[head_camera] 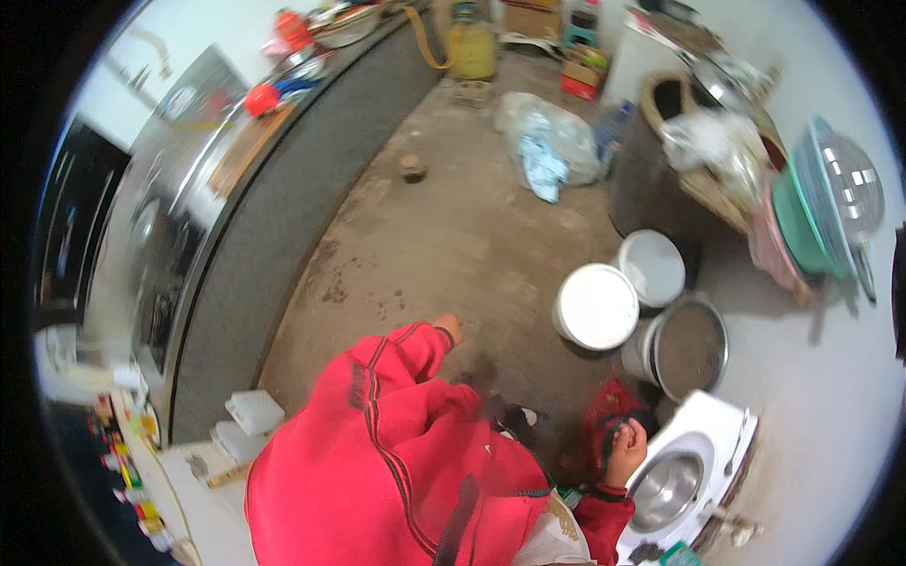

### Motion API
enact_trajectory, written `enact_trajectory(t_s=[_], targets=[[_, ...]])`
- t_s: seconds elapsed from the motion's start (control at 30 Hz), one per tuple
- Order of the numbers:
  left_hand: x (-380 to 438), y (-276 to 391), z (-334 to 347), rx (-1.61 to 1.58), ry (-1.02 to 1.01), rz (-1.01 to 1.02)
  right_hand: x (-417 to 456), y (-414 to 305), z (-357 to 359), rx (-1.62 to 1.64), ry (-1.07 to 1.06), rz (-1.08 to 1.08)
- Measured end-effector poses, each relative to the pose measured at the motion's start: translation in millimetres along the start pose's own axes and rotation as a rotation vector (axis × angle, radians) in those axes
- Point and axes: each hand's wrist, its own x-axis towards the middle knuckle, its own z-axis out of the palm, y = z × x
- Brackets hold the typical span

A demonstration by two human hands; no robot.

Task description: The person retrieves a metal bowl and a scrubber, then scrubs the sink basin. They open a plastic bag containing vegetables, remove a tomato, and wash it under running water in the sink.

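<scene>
My left hand (449, 327) reaches out from a red jacket sleeve over the concrete floor (467, 262). Its fingers are mostly hidden, so I cannot tell whether it holds anything. Low on the right, my right hand (626, 453) is raised with curled fingers beside a white washbasin (715, 417) with a round steel bowl (667, 492). Just beyond that hand is a red and black item (614, 407), too blurred to name. I cannot tell whether the fingers grip it.
A white lidded bucket (598, 305), a pale bucket (652, 267) and a bucket of murky contents (690, 348) stand on the right. A large dark vat (637, 170) is behind them. The counter (311, 184) runs along the left. Plastic bags (545, 141) lie farther off.
</scene>
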Motion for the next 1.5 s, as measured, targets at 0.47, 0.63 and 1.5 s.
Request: enact_trajectory(t_s=[0.47,0.63,1.5], targets=[[-19.7,-259.9,-48.3,-0.272,0.215,-0.316,-26.9,-168.2,208.6,-0.432,-0.169,-0.54],[-8.5,-294.6,-41.3,-0.668,0.265,-0.247,4.5,-199.7,239.5,-0.282,-0.182,-0.39],[202.3,-45.3,-259.5,-0.709,0.254,0.197,291.6,-296.7,270.0,1.33,-0.803,0.22]])
